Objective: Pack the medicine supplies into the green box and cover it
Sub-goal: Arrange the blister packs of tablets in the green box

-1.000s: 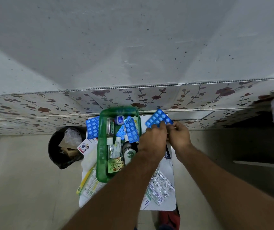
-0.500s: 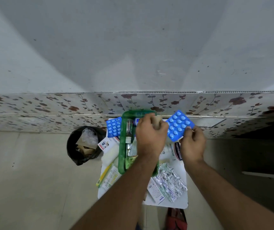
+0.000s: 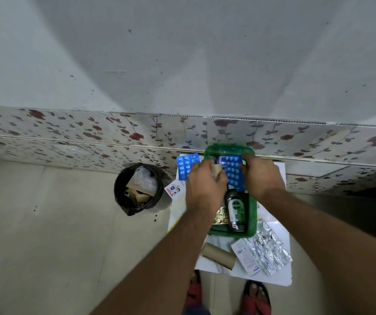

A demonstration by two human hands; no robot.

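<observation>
The green box [image 3: 253,214] stands open on a small white table [image 3: 275,226] against the wall. Inside lie a dark Dettol bottle [image 3: 236,209], a gold blister strip [image 3: 221,217] and a blue blister pack [image 3: 233,172]. My right hand [image 3: 262,177] grips that blue pack by its right edge, low over the box's far end. My left hand [image 3: 205,186] is over the box's left side, its fingers closed on a tan roll [image 3: 216,171]. A second blue blister pack [image 3: 186,164] lies outside, left of the box.
Silver blister strips [image 3: 267,248], a paper leaflet [image 3: 247,258] and a cardboard tube [image 3: 219,256] lie on the table's near part. A black bin [image 3: 137,189] with scraps stands on the floor to the left. My feet in red sandals [image 3: 256,296] are below the table edge.
My right hand has carried the blue blister pack from right of the box into its far end. The left hand stayed over the box with the tan roll. The view shifted left.
</observation>
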